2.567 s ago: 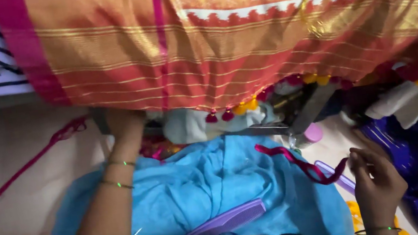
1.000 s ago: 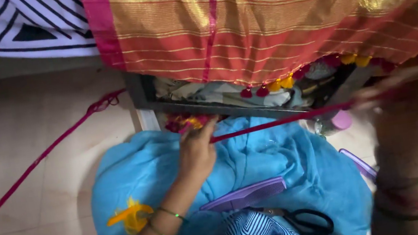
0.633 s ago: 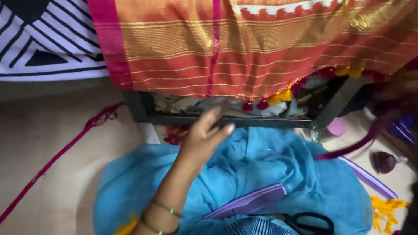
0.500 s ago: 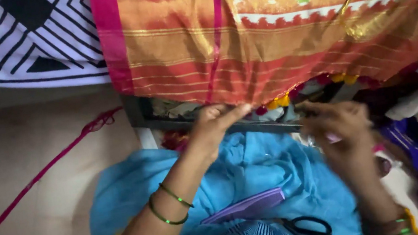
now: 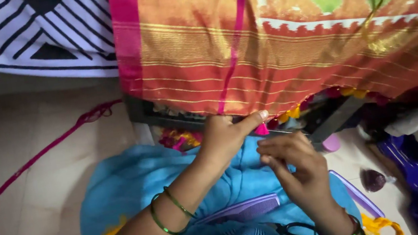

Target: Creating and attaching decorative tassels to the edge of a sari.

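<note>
Pink cord [image 5: 31, 162] trails across floor at left. Left hand [image 5: 226, 137] pinches pink tassel [image 5: 262, 129] at orange sari's [image 5: 287, 49] hem. Right hand [image 5: 292, 168] just beside, fingers curled narrow; contents unclear. Purple comb [image 5: 248, 208], black scissors [image 5: 297, 230] on blue cloth [image 5: 120, 193] below.

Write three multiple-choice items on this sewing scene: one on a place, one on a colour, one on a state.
1. Where does the purple comb lie?
A. on the blue cloth
B. on the bare floor
C. on the striped sheet

2. What colour are the bangles on the left wrist?
A. red
B. green
C. white

3. How is the left hand placed?
A. flat on the floor
B. gripping the scissors
C. thumb and fingers at the pink tassel on the orange fabric's edge

Answers: 1 A, blue cloth shows on all sides of the comb; 2 B, both rings look green; 3 C, the thumb tip sits right at the tassel.
</note>
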